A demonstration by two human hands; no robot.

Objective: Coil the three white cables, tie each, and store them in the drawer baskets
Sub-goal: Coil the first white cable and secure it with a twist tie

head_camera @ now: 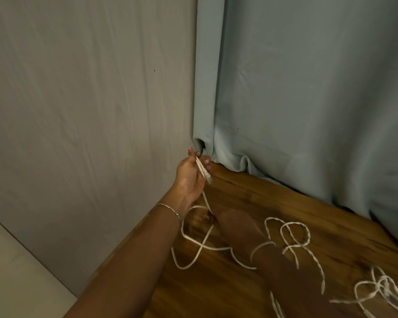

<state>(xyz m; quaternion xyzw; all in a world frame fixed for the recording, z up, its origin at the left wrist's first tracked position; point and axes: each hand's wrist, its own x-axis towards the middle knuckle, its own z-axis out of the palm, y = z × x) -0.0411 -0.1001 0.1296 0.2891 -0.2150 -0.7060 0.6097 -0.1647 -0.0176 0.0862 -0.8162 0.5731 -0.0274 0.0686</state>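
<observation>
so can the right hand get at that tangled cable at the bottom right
Probably yes. The right hand lies low on the wooden surface, and the tangled cable sits in the open beside that forearm, nothing covering it.

Dim, warm indoor light; source out of frame. Low contrast, muted colour throughout. Soft glare patch on table (239, 193) near left hand (190, 177). Right hand (230, 222) deep in shadow, edges smeared by motion blur. Cables (292, 239) brightest element, slightly soft. Wall (78, 111) and curtain (308, 88) evenly lit, faintly grainy. Wide-angle bending of straight lines toward edges.
</observation>
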